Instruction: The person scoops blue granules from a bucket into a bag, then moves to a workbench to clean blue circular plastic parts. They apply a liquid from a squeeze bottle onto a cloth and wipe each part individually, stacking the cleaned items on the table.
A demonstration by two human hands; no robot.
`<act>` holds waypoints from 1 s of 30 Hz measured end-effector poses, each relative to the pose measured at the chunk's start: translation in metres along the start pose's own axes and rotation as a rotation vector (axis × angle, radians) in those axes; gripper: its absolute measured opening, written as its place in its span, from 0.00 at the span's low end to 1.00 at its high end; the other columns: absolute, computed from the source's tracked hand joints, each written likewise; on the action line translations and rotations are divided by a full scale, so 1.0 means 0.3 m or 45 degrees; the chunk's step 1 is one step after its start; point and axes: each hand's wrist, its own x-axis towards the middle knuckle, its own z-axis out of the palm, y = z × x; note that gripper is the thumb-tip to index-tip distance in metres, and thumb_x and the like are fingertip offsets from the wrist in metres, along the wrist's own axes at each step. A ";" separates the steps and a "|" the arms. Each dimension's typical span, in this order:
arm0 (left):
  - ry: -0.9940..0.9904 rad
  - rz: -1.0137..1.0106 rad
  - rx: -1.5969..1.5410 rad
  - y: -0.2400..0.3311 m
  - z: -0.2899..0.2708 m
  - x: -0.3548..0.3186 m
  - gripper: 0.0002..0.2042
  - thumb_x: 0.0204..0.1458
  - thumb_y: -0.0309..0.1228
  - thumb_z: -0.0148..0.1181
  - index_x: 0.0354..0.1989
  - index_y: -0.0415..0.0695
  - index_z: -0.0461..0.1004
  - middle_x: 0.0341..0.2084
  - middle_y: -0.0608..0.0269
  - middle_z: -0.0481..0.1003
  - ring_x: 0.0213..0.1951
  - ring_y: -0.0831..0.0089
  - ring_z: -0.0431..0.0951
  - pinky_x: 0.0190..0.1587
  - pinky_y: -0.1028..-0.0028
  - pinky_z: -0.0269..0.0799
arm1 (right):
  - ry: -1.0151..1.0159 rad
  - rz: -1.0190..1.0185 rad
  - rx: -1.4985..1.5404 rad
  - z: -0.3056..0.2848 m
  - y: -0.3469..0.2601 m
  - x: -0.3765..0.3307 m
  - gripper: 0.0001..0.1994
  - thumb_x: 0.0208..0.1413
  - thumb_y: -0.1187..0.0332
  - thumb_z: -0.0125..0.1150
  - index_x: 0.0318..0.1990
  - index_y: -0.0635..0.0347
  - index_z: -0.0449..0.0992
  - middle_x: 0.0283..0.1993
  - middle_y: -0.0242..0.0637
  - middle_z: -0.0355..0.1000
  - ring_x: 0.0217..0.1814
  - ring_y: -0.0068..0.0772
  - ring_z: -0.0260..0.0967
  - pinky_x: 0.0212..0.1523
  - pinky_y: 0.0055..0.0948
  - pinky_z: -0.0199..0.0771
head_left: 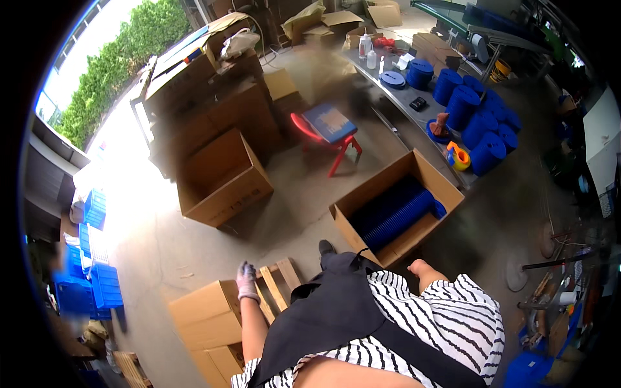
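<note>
My left hand (246, 282), in a grey glove with darker fingertips, hangs in the air with its fingers stretched out and nothing in it. It is nearest to a wooden pallet (274, 288) and a cardboard carton (206, 315) on the floor. My right hand (420, 266), looking bare, is beside the near edge of an open cardboard box (362, 236). Its fingers are too small and partly turned away to show whether they touch the box. Inside that box lie rows of stacked blue discs (394, 216).
Ahead stands a red folding stool (331, 123) with a blue top. An empty open carton (223, 181) sits left of it, before stacked cardboard (213, 116). A grey table (404, 103) holds blue cylinders (462, 107) and an orange-yellow tape dispenser (458, 157). Blue crates (105, 284) stand far left.
</note>
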 end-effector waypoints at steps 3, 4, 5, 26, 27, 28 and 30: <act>-0.335 -0.258 0.546 -0.035 -0.035 0.142 0.20 0.58 0.40 0.56 0.57 0.47 0.68 0.31 0.66 0.74 0.28 0.78 0.70 0.31 0.76 0.68 | 0.170 -0.641 0.054 -0.117 -0.560 0.145 0.19 0.51 0.60 0.63 0.50 0.58 0.76 0.49 0.46 0.75 0.51 0.47 0.72 0.51 0.38 0.72; -0.394 -0.281 0.806 -0.060 -0.191 0.170 0.20 0.58 0.42 0.55 0.57 0.47 0.69 0.32 0.65 0.75 0.30 0.75 0.72 0.34 0.73 0.70 | 0.174 -0.747 0.273 -0.172 -0.879 0.044 0.19 0.52 0.59 0.62 0.50 0.56 0.75 0.48 0.45 0.75 0.50 0.44 0.73 0.52 0.36 0.72; -0.482 -0.396 1.016 -0.113 -0.153 0.123 0.20 0.58 0.42 0.55 0.56 0.47 0.69 0.32 0.64 0.75 0.31 0.74 0.72 0.34 0.73 0.70 | 0.200 -0.806 0.377 -0.264 -1.000 0.042 0.20 0.52 0.58 0.60 0.49 0.58 0.75 0.51 0.47 0.74 0.54 0.47 0.71 0.54 0.38 0.70; -0.618 -0.353 0.875 0.638 1.134 2.002 0.08 0.58 0.34 0.51 0.46 0.55 0.69 0.20 0.74 0.67 0.17 0.80 0.62 0.17 0.78 0.57 | 0.476 0.087 1.403 -0.507 -1.210 0.389 0.16 0.56 0.65 0.61 0.50 0.61 0.74 0.36 0.35 0.75 0.35 0.28 0.70 0.38 0.29 0.71; -0.618 -0.303 0.903 0.696 1.198 2.113 0.13 0.58 0.34 0.51 0.51 0.54 0.69 0.21 0.74 0.68 0.18 0.81 0.63 0.17 0.79 0.58 | 0.384 0.074 1.537 -0.544 -1.244 0.355 0.16 0.56 0.65 0.60 0.51 0.61 0.73 0.34 0.32 0.74 0.33 0.25 0.68 0.37 0.26 0.71; -0.704 -0.260 1.001 0.701 1.423 2.091 0.12 0.60 0.33 0.51 0.51 0.50 0.70 0.24 0.72 0.69 0.21 0.84 0.64 0.22 0.81 0.61 | 0.473 0.153 1.480 -0.480 -1.149 0.379 0.16 0.56 0.65 0.60 0.51 0.60 0.73 0.33 0.32 0.73 0.32 0.25 0.68 0.35 0.26 0.70; -0.753 -0.162 1.027 0.678 1.660 2.091 0.11 0.59 0.34 0.52 0.49 0.49 0.72 0.24 0.73 0.69 0.25 0.81 0.66 0.27 0.77 0.64 | 0.464 0.280 1.478 -0.368 -1.060 0.437 0.15 0.57 0.65 0.59 0.50 0.59 0.74 0.31 0.31 0.72 0.29 0.25 0.67 0.31 0.28 0.69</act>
